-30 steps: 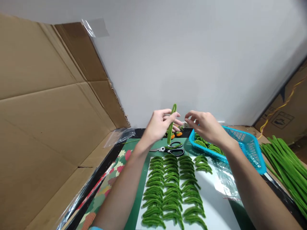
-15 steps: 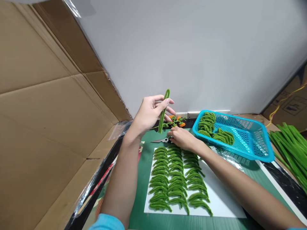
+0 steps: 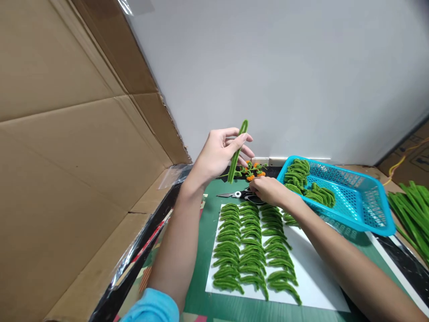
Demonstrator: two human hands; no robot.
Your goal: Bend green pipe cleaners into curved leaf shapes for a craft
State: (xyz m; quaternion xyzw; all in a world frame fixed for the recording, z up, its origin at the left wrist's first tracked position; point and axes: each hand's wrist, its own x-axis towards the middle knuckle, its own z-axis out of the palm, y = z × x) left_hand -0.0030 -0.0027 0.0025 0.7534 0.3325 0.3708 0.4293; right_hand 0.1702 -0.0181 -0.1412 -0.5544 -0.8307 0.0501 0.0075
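Note:
My left hand [image 3: 228, 150] is raised above the table, pinching a green fuzzy pipe cleaner [image 3: 238, 154] folded into a long narrow loop and held upright at a tilt. Lower and to the right, my right hand [image 3: 268, 190] has its fingers curled at the black handles of the scissors [image 3: 237, 194], whose blades point left on the green mat [image 3: 204, 223]. Its fingertips are partly hidden. Just below lies a white sheet [image 3: 318, 277] bearing columns of curved green pipe cleaner pieces [image 3: 251, 237].
A blue plastic basket [image 3: 368, 219] holding bent green pieces [image 3: 296, 172] stands at the right. Beyond it lies a bundle of straight green pipe cleaners [image 3: 414, 210]. Orange-and-green pipe cleaner flowers [image 3: 256, 170] lie by the wall. Cardboard [image 3: 83, 147] rises at the left.
The view has shifted slightly, so most things appear further right. My right hand has slid a little right along the scissors, showing more of their handles. My left hand still holds the folded pipe cleaner.

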